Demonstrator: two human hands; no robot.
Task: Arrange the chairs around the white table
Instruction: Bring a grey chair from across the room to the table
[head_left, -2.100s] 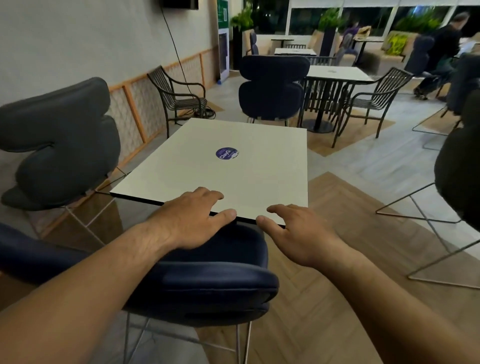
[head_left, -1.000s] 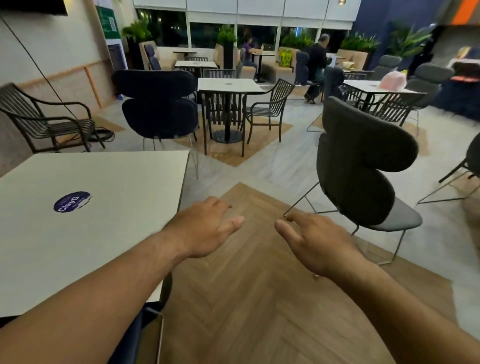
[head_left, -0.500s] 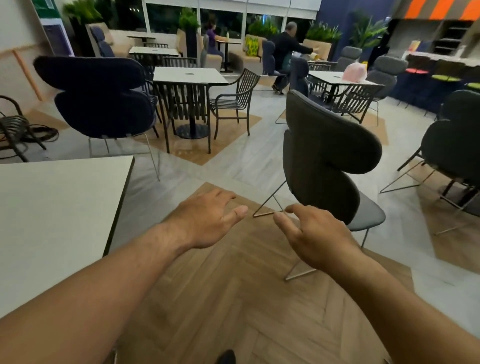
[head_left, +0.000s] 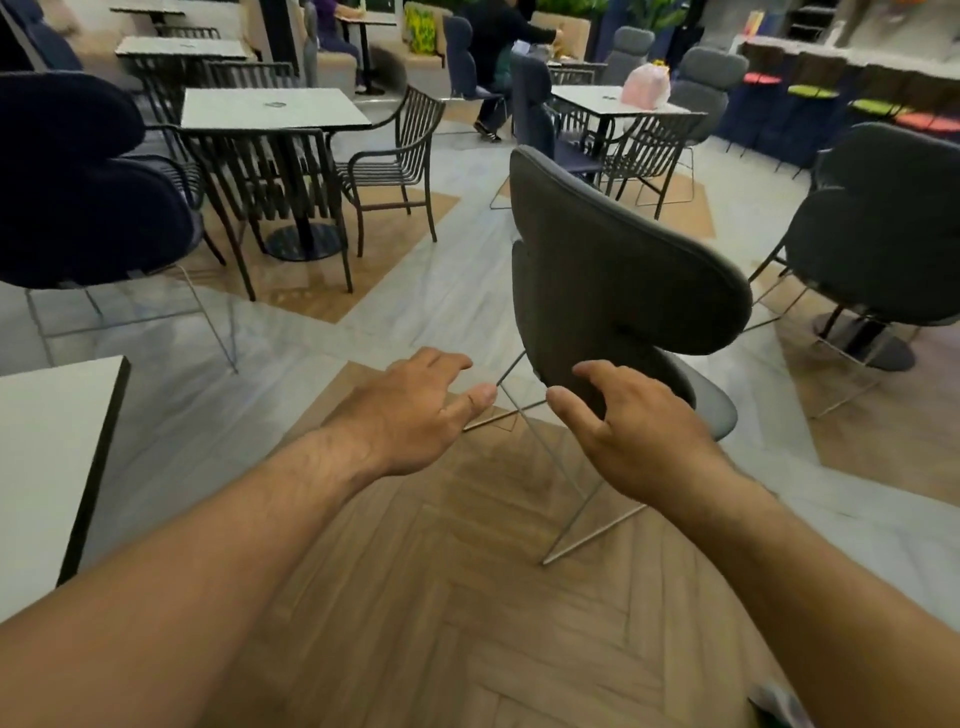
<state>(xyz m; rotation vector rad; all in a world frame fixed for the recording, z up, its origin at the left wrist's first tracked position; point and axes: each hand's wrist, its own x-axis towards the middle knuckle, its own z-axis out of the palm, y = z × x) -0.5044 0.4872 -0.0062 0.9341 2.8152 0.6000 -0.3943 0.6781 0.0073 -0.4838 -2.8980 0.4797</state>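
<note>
Both arms reach toward a grey chair (head_left: 613, 291) standing on the herringbone floor (head_left: 441, 597), well right of the white table (head_left: 47, 447). The left hand (head_left: 410, 410) and right hand (head_left: 634, 426) hover with fingers loosely spread, gripping nothing.

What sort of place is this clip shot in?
Most likely a café or food-court seating area: several square tables ringed by metal chairs, a row of stools with coloured seats along a counter at far right, and people seated in the back.
</note>
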